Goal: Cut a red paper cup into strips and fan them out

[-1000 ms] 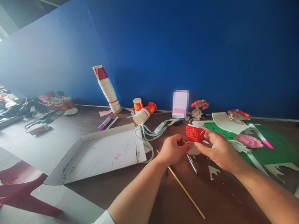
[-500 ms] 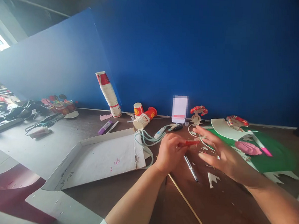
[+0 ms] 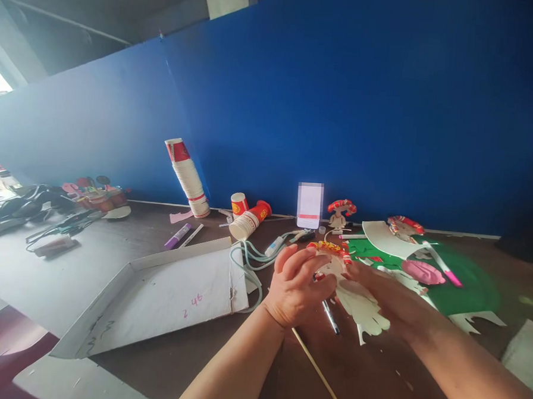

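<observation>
Blue partition [image 3: 298, 106] is backing the dark tabletop [image 3: 373, 378]. Right of lower centre, I am apparently positioning the paper figure [image 3: 355, 299] between curled left hand [image 3: 295, 284] and part-hidden right hand [image 3: 373, 282], grips indiscernible; next move is likely calling for steady support.

Craft workspace; markers [image 3: 177, 236], paper cups [image 3: 187, 178]

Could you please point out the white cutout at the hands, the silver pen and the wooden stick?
White cutout [image 3: 357, 302]: head view, on its plain white part.
Silver pen [image 3: 330, 317]: head view, on its barrel.
Wooden stick [image 3: 319, 372]: head view, mid-length of what shows.
</observation>
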{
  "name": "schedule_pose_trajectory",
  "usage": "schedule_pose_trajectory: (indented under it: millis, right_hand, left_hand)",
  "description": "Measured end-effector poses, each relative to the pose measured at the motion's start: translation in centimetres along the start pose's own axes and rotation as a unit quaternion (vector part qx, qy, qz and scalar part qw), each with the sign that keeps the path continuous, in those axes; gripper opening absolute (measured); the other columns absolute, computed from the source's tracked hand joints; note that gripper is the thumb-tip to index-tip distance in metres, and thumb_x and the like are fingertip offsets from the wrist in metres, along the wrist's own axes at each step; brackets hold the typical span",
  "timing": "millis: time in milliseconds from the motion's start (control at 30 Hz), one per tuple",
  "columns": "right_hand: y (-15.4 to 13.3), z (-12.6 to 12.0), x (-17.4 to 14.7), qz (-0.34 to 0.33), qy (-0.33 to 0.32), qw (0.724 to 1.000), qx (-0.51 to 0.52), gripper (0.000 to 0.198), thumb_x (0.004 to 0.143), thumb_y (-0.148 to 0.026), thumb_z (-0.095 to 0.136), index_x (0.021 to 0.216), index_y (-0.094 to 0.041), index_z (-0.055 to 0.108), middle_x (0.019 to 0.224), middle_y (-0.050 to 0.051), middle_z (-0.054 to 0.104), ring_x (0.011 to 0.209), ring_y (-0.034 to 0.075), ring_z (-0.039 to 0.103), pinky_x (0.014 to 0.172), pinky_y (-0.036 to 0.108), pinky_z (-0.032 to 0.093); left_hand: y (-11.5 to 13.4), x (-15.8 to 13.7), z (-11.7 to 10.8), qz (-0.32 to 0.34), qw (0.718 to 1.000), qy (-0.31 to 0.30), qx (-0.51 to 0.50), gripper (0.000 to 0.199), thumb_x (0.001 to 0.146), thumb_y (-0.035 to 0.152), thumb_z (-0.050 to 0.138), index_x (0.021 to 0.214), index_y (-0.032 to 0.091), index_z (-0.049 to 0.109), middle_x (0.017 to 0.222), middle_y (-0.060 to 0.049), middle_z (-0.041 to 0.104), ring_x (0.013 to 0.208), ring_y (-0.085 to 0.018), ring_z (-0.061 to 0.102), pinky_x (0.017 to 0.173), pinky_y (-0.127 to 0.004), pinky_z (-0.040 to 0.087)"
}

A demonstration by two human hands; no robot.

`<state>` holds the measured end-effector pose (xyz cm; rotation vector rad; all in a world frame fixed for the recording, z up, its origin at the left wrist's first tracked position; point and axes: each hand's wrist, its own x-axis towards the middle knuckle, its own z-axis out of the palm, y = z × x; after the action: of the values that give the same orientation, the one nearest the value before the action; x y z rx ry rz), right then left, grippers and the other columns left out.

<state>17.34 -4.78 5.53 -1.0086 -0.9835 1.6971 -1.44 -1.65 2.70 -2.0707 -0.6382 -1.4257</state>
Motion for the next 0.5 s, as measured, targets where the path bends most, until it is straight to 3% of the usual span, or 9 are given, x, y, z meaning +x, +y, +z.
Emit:
schedule_pose_trajectory:
  millis: [167, 267, 400, 500]
  right_hand:
    - [0.8, 0.1, 0.6, 0.022, 0.027, 0.997, 0.066, 0.033, 0.071, -0.025, 0.077, 0.102, -0.023, 0.067, 0.084, 0.004, 0.074, 0.066, 0.017, 0.068, 0.057, 0.025, 0.051]
    - [1.4, 0.1, 0.8, 0.009, 0.042, 0.996, 0.084, 0.029, 0.068, -0.023, 0.077, 0.094, -0.023, 0.067, 0.075, 0.001, 0.073, 0.061, 0.017, 0.067, 0.054, 0.025, 0.050]
    - [1.8, 0.4, 0.9, -0.038, 0.052, 0.996, 0.061, 0.023, 0.073, -0.026, 0.071, 0.095, -0.025, 0.066, 0.082, 0.002, 0.075, 0.069, 0.022, 0.070, 0.062, 0.031, 0.053]
    - [1.9, 0.5, 1.1, -0.074, 0.087, 0.993, -0.005, 0.023, 0.075, -0.029, 0.066, 0.097, -0.025, 0.064, 0.086, 0.005, 0.075, 0.073, 0.027, 0.071, 0.063, 0.037, 0.053]
  left_hand:
    - [0.2, -0.3, 0.3, 0.006, 1.000, -0.023, 0.005, 0.015, 0.077, 0.020, 0.069, 0.084, 0.033, 0.071, 0.111, 0.003, 0.068, 0.118, -0.017, 0.047, 0.113, -0.038, 0.025]
    - [0.2, -0.5, 0.4, 0.006, 0.999, -0.047, 0.000, 0.015, 0.079, 0.020, 0.068, 0.086, 0.033, 0.071, 0.113, 0.003, 0.067, 0.120, -0.017, 0.047, 0.115, -0.038, 0.022]
    - [0.5, -0.6, 0.4, -0.017, 0.996, -0.088, -0.001, 0.036, 0.081, 0.018, 0.062, 0.115, 0.032, 0.065, 0.125, -0.002, 0.062, 0.127, -0.021, 0.044, 0.117, -0.043, 0.019]
    - [0.5, -0.7, 0.3, -0.099, 0.991, -0.089, 0.003, 0.055, 0.081, 0.011, 0.056, 0.133, 0.027, 0.052, 0.134, -0.009, 0.055, 0.132, -0.025, 0.040, 0.115, -0.048, 0.022]
